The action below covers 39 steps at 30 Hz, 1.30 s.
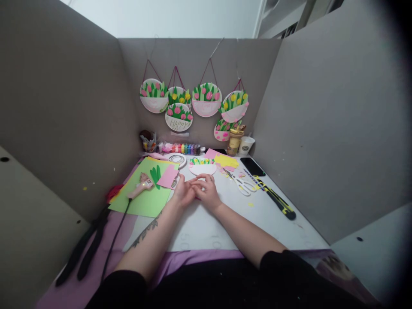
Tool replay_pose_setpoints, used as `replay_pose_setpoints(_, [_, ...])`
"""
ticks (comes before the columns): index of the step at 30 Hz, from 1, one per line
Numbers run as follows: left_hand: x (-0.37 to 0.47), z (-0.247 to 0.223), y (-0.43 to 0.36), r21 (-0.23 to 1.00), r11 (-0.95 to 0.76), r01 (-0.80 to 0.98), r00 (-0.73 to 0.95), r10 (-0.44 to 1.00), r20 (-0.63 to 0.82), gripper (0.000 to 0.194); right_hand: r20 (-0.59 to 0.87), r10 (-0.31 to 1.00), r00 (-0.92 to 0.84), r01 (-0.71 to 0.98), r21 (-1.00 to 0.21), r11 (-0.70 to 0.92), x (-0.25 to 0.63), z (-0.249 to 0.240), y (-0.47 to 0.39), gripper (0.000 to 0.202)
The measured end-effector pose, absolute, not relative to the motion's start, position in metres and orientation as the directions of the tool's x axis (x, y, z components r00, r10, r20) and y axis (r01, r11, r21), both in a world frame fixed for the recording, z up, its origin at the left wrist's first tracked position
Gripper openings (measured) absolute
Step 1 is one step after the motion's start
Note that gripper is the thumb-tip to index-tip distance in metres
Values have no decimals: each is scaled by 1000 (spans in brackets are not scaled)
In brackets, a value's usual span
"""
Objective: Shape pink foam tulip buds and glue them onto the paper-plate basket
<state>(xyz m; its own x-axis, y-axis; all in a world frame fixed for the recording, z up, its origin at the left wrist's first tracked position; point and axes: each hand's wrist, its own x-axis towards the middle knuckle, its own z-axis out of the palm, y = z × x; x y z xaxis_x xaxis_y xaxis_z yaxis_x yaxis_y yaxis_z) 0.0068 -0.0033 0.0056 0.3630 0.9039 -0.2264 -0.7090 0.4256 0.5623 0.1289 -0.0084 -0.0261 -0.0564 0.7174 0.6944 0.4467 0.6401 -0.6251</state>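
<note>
My left hand (184, 192) lies palm up over the middle of the white board, its fingers stretched out. Across its fingers rests my right hand (208, 195), with bent fingers pressed together at the tips; anything between them is too small or hidden to make out. Just beyond both hands sits a white half-round paper plate pocket (202, 168) topped with green leaves and yellow flowers. A pink paper piece (168, 177) lies beside my left hand, next to green paper leaves (155, 175).
A pink glue gun (141, 186) with a black cord lies on green paper (151, 205) at left. White scissors (243, 185), a black-and-yellow utility knife (279, 204) and a phone (252, 166) are at right. Finished plate baskets (207, 108) hang on the grey back wall above paint bottles (186, 149).
</note>
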Motion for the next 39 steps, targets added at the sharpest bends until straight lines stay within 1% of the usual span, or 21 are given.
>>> replay_pose_setpoints(3, [7,10,-6,505,470,-724,389,883,-264,76,707,699,-111,494,-571,656,121,-30,-7,16])
replay_pose_setpoints(8, [0,11,-3,480,375,-793,305,926,-220,84,715,640,-281,543,-431,720,119,-35,-9,25])
replay_pose_setpoints(10, [-2,10,-1,492,342,-801,250,937,-244,85,683,624,-380,543,-381,748,119,-36,-10,31])
replay_pose_setpoints(13, [-4,12,-1,498,309,-810,197,944,-264,84,599,643,-478,579,-336,743,117,-37,-10,48])
replay_pose_setpoints(14, [-4,14,-2,495,306,-813,200,946,-256,84,577,661,-479,603,-330,726,117,-37,-10,52])
replay_pose_setpoints(16, [-7,16,-2,488,308,-817,219,948,-232,87,563,683,-465,642,-317,698,118,-36,-10,53])
replay_pose_setpoints(19, [-11,17,-1,479,275,-834,198,958,-206,88,602,631,-490,625,-262,736,119,-34,-11,46])
replay_pose_setpoints(21, [-11,15,-1,483,251,-839,167,963,-212,88,603,595,-531,590,-241,771,117,-34,-13,48])
replay_pose_setpoints(23, [-8,14,-1,490,270,-829,178,958,-227,86,573,620,-536,597,-262,758,115,-34,-14,56])
replay_pose_setpoints(25, [-6,15,-3,482,303,-822,222,950,-219,85,549,675,-493,643,-293,708,113,-33,-14,61])
replay_pose_setpoints(27, [-6,17,-4,474,320,-820,259,947,-192,86,564,692,-451,676,-290,677,114,-32,-14,57])
replay_pose_setpoints(30, [-8,20,-5,481,287,-828,220,957,-192,88,623,613,-486,636,-228,737,115,-32,-17,48])
replay_pose_setpoints(32, [-7,21,-6,492,270,-827,190,959,-209,87,634,574,-518,597,-212,773,114,-32,-18,49])
replay_pose_setpoints(34, [-5,21,-6,496,290,-818,204,954,-221,85,620,603,-503,615,-233,753,112,-33,-18,54])
replay_pose_setpoints(36, [-4,20,-5,481,314,-818,235,947,-219,85,609,657,-445,677,-252,692,111,-32,-17,55])
replay_pose_setpoints(37, [-5,20,-5,471,321,-821,250,946,-208,85,612,670,-421,705,-245,666,112,-32,-17,53])
replay_pose_setpoints(39, [-8,18,-3,457,320,-830,270,947,-172,87,637,648,-418,726,-194,659,114,-32,-18,48])
